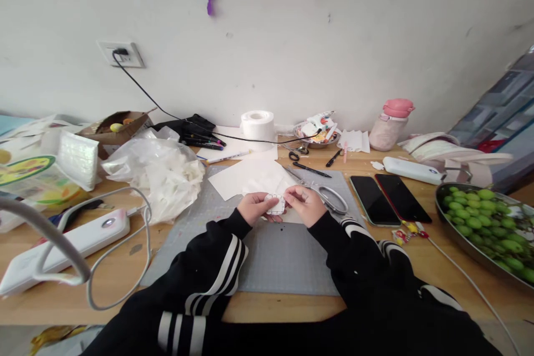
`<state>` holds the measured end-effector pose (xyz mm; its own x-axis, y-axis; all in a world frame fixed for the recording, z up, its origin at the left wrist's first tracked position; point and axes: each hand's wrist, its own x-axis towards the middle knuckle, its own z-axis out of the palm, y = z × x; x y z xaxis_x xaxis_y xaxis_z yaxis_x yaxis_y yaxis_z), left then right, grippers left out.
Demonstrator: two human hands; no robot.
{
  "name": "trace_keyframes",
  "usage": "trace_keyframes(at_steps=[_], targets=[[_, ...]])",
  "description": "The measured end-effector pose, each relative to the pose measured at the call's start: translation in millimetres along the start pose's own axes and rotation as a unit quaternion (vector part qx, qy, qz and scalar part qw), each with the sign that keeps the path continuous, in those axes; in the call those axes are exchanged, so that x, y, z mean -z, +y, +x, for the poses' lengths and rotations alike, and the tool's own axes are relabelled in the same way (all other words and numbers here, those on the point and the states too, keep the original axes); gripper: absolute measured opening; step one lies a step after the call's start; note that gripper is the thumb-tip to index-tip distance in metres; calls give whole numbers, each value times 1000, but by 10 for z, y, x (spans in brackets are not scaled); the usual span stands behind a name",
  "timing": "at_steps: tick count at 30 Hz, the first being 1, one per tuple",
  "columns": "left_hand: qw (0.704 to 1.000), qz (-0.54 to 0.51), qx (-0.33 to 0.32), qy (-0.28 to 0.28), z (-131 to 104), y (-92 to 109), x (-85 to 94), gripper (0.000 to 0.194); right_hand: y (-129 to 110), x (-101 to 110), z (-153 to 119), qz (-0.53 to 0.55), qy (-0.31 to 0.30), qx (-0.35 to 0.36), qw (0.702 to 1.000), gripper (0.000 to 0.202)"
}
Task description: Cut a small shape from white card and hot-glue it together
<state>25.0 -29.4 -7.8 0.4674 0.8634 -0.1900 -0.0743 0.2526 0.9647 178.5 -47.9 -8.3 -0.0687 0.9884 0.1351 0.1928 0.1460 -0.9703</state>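
My left hand grips a small white piece with black lines between thumb and fingers; it looks like paper, with rounded corners. At its right edge, my right hand has its fingertips pinched together against it. Both hands are above a grey cutting mat, close to each other. White paper sheets lie just beyond them on the mat. Grey-handled scissors rest beside my right hand, partly hidden by it. A few tiny dark specks dot the mat below the piece.
Left are a crumpled plastic bag, a white power bank and its looping cable. A white roll, pens and small black scissors lie behind. To the right are two phones, a pink-lidded bottle and a bowl of grapes.
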Motion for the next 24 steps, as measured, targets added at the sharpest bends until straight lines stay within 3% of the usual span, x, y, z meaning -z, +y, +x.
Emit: trace_keyframes(at_steps=[14, 24], targets=[[999, 21, -16, -30, -21, 49, 21, 35, -64, -10, -33, 46, -4, -12, 999, 14], [998, 29, -34, -40, -56, 82, 21, 33, -120, 44, 18, 126, -34, -113, 985, 27]])
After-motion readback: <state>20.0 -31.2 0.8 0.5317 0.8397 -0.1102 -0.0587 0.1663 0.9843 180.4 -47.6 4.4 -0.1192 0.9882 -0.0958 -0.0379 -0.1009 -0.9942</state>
